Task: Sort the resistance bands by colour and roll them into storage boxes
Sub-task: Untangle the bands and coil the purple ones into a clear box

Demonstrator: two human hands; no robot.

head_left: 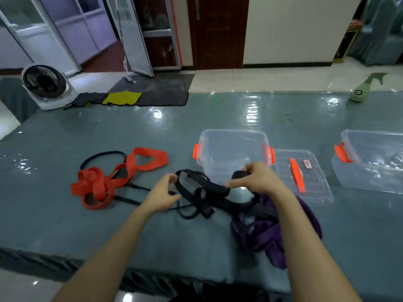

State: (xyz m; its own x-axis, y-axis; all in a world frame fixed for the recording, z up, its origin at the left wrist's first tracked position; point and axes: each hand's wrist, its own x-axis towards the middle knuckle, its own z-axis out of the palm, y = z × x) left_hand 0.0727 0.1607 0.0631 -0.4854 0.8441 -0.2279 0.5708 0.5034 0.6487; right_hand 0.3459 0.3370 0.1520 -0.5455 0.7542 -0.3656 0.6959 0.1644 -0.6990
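Note:
A wide black band [209, 188] lies tangled at the table's middle. My right hand [257, 177] grips its rolled end just in front of a clear storage box [231, 138] with orange latches. My left hand [162, 194] pinches a thinner black loop at the tangle's left side. Red bands [102, 182] lie in a heap to the left, with a thin black band [102, 156] looping behind them. Purple bands [261, 234] are piled under my right forearm. A second clear box [370, 162] stands at the far right.
A clear lid [305, 177] with an orange handle lies flat between the two boxes. A green spray bottle [366, 88] lies at the table's far right edge. On the floor beyond sit a fan [43, 83] and dark mats [152, 92].

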